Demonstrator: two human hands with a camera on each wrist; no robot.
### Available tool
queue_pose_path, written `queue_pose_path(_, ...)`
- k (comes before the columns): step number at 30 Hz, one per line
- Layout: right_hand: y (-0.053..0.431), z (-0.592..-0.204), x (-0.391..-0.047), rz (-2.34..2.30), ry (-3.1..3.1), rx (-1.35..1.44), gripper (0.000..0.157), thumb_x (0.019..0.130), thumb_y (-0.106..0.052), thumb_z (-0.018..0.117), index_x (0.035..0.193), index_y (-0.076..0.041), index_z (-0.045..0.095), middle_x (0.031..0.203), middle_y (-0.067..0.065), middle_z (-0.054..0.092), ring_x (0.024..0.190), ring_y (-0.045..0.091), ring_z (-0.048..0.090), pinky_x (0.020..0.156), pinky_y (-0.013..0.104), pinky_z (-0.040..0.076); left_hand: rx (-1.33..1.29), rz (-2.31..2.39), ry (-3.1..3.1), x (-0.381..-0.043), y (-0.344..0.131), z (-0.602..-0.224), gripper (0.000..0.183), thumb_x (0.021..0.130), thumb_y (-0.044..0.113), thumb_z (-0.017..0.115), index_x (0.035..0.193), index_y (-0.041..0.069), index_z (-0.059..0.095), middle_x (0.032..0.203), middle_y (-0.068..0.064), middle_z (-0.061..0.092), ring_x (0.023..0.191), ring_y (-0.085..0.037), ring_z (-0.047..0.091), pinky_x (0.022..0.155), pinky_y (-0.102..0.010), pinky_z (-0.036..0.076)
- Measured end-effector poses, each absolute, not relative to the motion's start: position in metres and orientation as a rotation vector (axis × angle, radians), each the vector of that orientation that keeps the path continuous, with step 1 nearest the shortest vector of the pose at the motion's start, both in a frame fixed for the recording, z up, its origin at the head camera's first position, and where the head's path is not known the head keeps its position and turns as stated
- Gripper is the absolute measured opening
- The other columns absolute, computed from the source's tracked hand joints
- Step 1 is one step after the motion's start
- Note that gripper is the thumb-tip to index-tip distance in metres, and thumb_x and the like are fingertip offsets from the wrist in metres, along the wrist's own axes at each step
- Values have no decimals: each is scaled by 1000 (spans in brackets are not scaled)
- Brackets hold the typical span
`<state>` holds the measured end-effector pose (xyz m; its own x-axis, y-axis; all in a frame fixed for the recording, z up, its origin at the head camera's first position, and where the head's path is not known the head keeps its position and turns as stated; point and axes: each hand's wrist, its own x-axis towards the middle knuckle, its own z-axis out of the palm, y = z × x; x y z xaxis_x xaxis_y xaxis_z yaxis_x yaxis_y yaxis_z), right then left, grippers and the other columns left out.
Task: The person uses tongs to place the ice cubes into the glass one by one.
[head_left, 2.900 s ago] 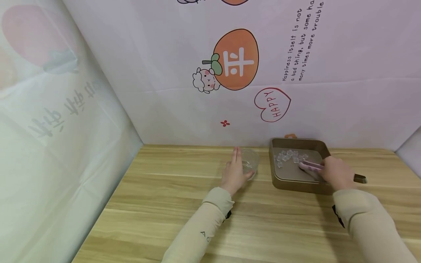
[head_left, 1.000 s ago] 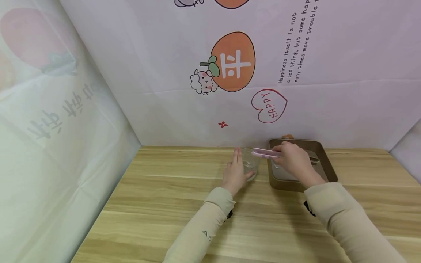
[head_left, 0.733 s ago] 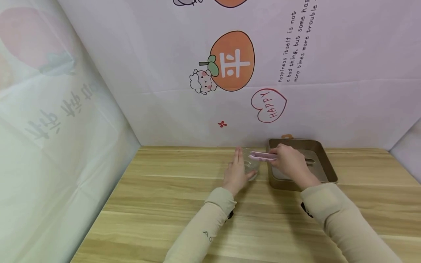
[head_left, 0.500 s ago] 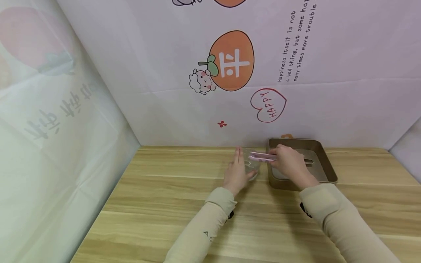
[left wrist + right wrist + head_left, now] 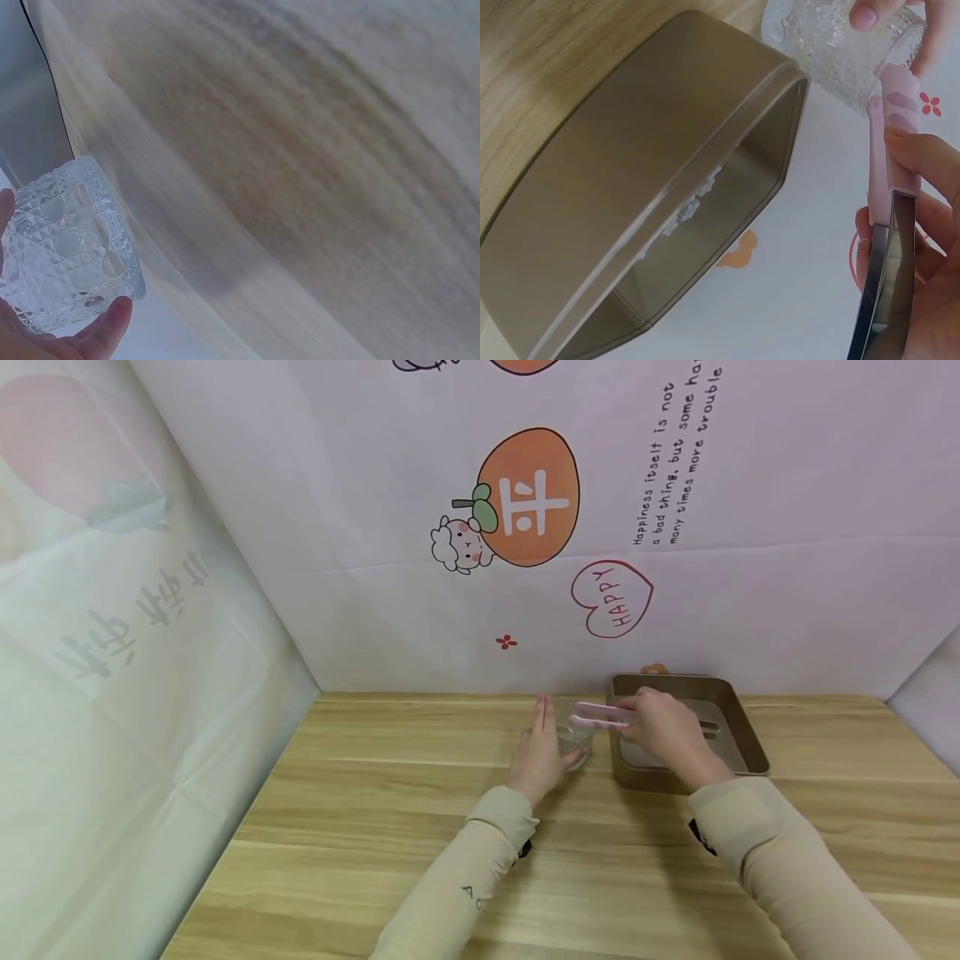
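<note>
My left hand (image 5: 537, 762) grips a clear cut-glass tumbler (image 5: 64, 247) on the table, thumb on the near side and fingers behind it. Clear pieces are visible through its patterned wall in the right wrist view. My right hand (image 5: 670, 735) holds metal tongs (image 5: 900, 112) with pink, paw-patterned tips, thumb pressing one arm. Those tips overlap the tumbler's mouth, slightly spread, and no cube shows between them. Under my right forearm and hand is a bronze-coloured rectangular tray (image 5: 630, 135). Several clear ice-like cubes (image 5: 682, 214) lie inside it, hidden by my hand in the head view.
The wood-grain table (image 5: 360, 827) meets a printed white backdrop (image 5: 390, 627) right behind the tumbler and tray. Another white sheet (image 5: 187, 735) hangs along the left side. The tray's raised wall stands just right of the tumbler.
My right hand has carried the tongs from the cubes in the tray leftward to the tumbler's mouth. Their tips have since spread and drawn back slightly. My left hand stays on the tumbler.
</note>
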<state>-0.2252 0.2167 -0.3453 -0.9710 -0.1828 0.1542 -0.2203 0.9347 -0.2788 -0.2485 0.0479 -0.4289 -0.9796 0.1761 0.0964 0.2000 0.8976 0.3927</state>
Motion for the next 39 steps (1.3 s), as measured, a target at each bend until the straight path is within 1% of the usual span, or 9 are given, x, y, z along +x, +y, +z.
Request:
queue_pose_path(5, 223, -340, -225, 451, -2924, 255, 38, 81, -15, 74, 113, 3, 67, 105, 24, 65, 87, 39, 64, 66, 50, 54, -288, -641, -3009, -247, 48, -427, 99, 84, 55, 64, 155, 12, 11, 163, 1, 10, 115, -28, 59, 82, -35, 56)
queue_pose_path(10, 234, -337, -226, 431, -2874, 176, 37, 81, -16, 73, 112, 4, 67, 107, 28, 64, 92, 44, 63, 70, 54, 52, -283, -623, -3019, -247, 48, -427, 99, 84, 55, 64, 155, 13, 9, 163, 2, 9, 113, -27, 59, 81, -34, 56)
queue_pose_path(13, 242, -340, -226, 436, -2862, 120, 37, 81, -17, 72, 110, 5, 67, 104, 29, 64, 90, 45, 62, 70, 55, 51, -286, -623, -3019, -247, 48, -427, 99, 84, 55, 64, 155, 14, 9, 163, 2, 9, 113, -27, 59, 82, -34, 56)
queue_pose_path(20, 260, -351, -224, 473, -2887, 31, 33, 80, -16, 72, 105, 5, 68, 98, 28, 63, 82, 43, 61, 60, 51, 49, -293, -621, -3012, -247, 48, -428, 99, 83, 55, 64, 155, 13, 9, 163, 2, 9, 112, -27, 60, 79, -33, 56)
queue_pose_path(26, 270, -362, -224, 455, -3003, -23, 41, 81, -19, 72, 114, 5, 65, 108, 32, 63, 85, 45, 62, 57, 48, 50, -293, -625, -3009, -248, 48, -429, 100, 83, 54, 65, 155, 13, 10, 163, 1, 9, 112, -27, 60, 79, -33, 57)
queue_pose_path(32, 274, -376, -226, 462, -3068, -33, 41, 83, -21, 71, 114, 4, 65, 114, 32, 63, 93, 48, 61, 59, 49, 50, -295, -631, -3005, -248, 47, -429, 99, 83, 53, 66, 155, 13, 10, 163, 1, 10, 113, -28, 60, 79, -34, 57)
queue_pose_path(39, 273, -384, -225, 492, -3095, -33, 39, 84, -17, 69, 116, 5, 64, 116, 33, 61, 93, 48, 61, 58, 49, 51, -296, -633, -3012, -247, 47, -427, 100, 83, 53, 65, 155, 13, 8, 163, 1, 9, 113, -28, 60, 79, -34, 57)
